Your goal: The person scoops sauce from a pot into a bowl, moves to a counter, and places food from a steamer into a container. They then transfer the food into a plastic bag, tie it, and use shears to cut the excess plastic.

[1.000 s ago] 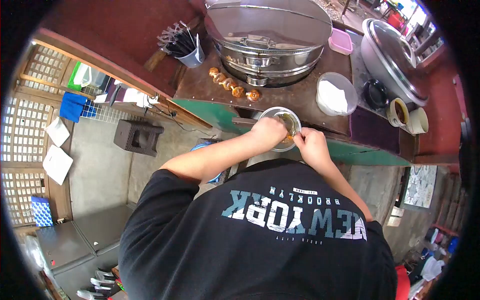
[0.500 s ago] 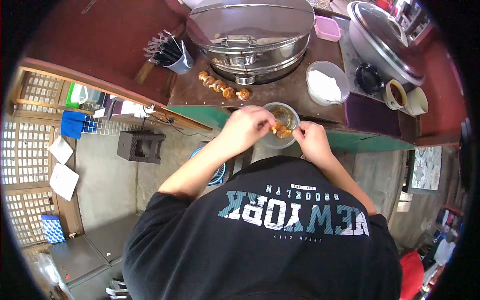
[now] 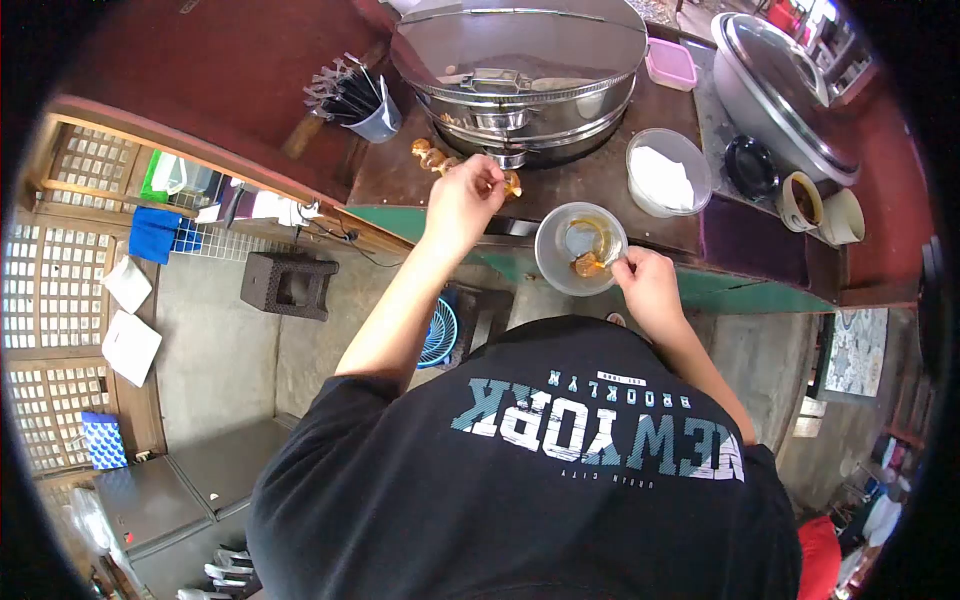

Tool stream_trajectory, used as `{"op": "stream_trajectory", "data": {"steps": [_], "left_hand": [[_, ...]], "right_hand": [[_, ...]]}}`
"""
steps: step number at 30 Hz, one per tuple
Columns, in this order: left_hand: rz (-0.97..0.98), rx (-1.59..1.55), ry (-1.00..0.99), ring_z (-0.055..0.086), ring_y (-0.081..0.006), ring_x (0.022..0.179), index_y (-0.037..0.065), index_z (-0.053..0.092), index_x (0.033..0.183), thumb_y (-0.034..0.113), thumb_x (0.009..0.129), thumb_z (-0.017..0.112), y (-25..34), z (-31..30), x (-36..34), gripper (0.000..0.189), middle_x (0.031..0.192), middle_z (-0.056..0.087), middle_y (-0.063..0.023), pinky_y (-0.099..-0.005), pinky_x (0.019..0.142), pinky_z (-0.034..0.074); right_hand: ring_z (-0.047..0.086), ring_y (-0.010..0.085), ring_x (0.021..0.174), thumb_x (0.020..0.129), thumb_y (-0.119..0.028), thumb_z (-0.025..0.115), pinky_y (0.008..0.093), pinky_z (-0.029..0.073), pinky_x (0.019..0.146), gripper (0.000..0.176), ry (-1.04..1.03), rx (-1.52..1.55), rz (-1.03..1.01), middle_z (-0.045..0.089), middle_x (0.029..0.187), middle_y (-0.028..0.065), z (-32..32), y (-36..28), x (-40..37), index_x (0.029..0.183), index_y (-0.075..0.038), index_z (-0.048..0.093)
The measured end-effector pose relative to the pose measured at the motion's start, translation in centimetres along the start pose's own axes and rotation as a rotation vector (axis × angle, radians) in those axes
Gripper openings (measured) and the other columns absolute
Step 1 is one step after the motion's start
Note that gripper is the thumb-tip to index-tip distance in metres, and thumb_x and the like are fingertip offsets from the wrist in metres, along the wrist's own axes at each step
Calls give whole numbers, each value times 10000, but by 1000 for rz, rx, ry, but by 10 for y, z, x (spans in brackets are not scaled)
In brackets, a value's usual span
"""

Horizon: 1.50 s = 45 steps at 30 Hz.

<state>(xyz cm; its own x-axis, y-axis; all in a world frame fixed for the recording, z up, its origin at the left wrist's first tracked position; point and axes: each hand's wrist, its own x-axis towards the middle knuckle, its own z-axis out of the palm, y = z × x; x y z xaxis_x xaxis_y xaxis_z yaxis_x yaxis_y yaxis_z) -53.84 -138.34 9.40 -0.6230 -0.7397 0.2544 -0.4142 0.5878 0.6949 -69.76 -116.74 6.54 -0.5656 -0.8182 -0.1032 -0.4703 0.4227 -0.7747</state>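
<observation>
One counter (image 3: 600, 190) across the upper half of the frame, brown on top, green in front. At upper center, one steel warmer (image 3: 520, 45), lid down. At upper right, one big pot (image 3: 745, 95) with one glass lid. Lower left of it, one clear tub (image 3: 650, 205) with white paper (image 3: 660, 180) inside. At center, one cup (image 3: 548, 258), see-through, over the counter's front edge; gripped at its right rim by one right hand (image 3: 650, 285), fingers closed. At left, one dark stool (image 3: 275, 285) on the floor, and two white sheets (image 3: 131, 347) on the wall. Just above center, one left hand (image 3: 463, 205), fingers bent and bunched over the row of snacks; contents of the fingertips impossible to tell. At upper left of center, one small bucket (image 3: 380, 122) with many black-handled utensils (image 3: 345, 92). Toward the right, one black bowl (image 3: 750, 168) beside two mugs (image 3: 800, 203), dark liquid in the nearer-to-center one. Above the tub, one pink box (image 3: 671, 63). Smallest, the brown snacks (image 3: 422, 148): several left of the left hand, one partly hidden to its right, exact count impossible; one brown piece (image 3: 586, 265) inside the cup, near the right fingers.
</observation>
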Motion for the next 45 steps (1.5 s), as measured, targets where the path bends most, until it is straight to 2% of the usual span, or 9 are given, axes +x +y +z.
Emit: {"op": "stream_trajectory", "data": {"steps": [2, 6, 13, 19, 21, 23, 25, 30, 45], "left_hand": [[10, -1, -11, 640, -231, 655, 57, 593, 863, 58, 746, 664, -23, 24, 6, 138, 706, 626, -100, -335, 620, 505], [90, 105, 20, 630, -311, 701, 50, 586, 833, 34, 729, 627, -52, 58, 16, 112, 738, 624, -135, -408, 628, 503], [340, 250, -18, 622, -334, 749, 55, 604, 825, 65, 746, 629, -58, 89, 14, 83, 771, 629, -138, -429, 686, 502], [0, -185, 121, 610, -243, 656, 40, 639, 864, 60, 779, 634, -2, 53, -4, 88, 780, 633, -99, -343, 642, 505], [48, -360, 111, 615, -241, 659, 48, 643, 852, 82, 784, 633, 36, 31, -23, 77, 802, 641, -100, -334, 631, 505], [428, -204, -97, 589, -152, 624, 52, 650, 897, 56, 799, 650, 49, 27, -36, 99, 807, 652, -66, -272, 570, 480], [504, 29, -362, 632, -284, 709, 45, 651, 854, 120, 787, 646, 62, 36, -44, 100, 833, 618, -123, -393, 647, 519], [434, 433, -597, 663, -339, 783, -11, 660, 807, 87, 750, 599, 55, 75, -44, 129, 877, 626, -181, -416, 671, 544], [377, 307, -500, 629, -360, 795, 9, 644, 782, 150, 781, 605, 38, 69, -18, 147, 832, 626, -173, -458, 710, 506]], "right_hand": [[630, 388, 731, 824, -182, 593, 423, 482, 675, 233, 6, -6, 0, 615, 767, 253, -1, 3, 0, 824, 48, 632], [626, 391, 728, 819, -180, 596, 426, 481, 674, 226, 26, 11, -4, 614, 763, 250, -2, 7, -2, 818, 43, 635], [619, 392, 726, 824, -168, 587, 428, 476, 667, 216, 78, -5, -53, 611, 767, 246, -7, 8, -7, 796, 42, 624], [611, 391, 729, 826, -166, 587, 429, 469, 659, 222, 106, -13, -81, 606, 777, 243, -11, 5, -11, 767, 48, 591], [609, 391, 735, 824, -165, 588, 432, 468, 661, 220, 100, -23, -89, 605, 781, 243, -12, 3, -12, 763, 45, 588], [609, 393, 741, 822, -165, 588, 438, 468, 665, 217, 87, -31, -104, 605, 783, 243, -12, 0, -13, 757, 42, 588], [608, 393, 743, 819, -165, 589, 442, 470, 673, 214, 94, -63, -122, 604, 779, 239, -8, 0, -10, 751, 38, 588], [601, 401, 746, 819, -168, 585, 453, 473, 685, 220, 89, -82, -170, 602, 772, 235, -2, -7, -5, 733, 35, 584], [604, 420, 701, 818, -198, 576, 453, 480, 653, 254, 77, -18, -97, 594, 707, 251, 2, -6, 13, 735, 37, 625]]}}
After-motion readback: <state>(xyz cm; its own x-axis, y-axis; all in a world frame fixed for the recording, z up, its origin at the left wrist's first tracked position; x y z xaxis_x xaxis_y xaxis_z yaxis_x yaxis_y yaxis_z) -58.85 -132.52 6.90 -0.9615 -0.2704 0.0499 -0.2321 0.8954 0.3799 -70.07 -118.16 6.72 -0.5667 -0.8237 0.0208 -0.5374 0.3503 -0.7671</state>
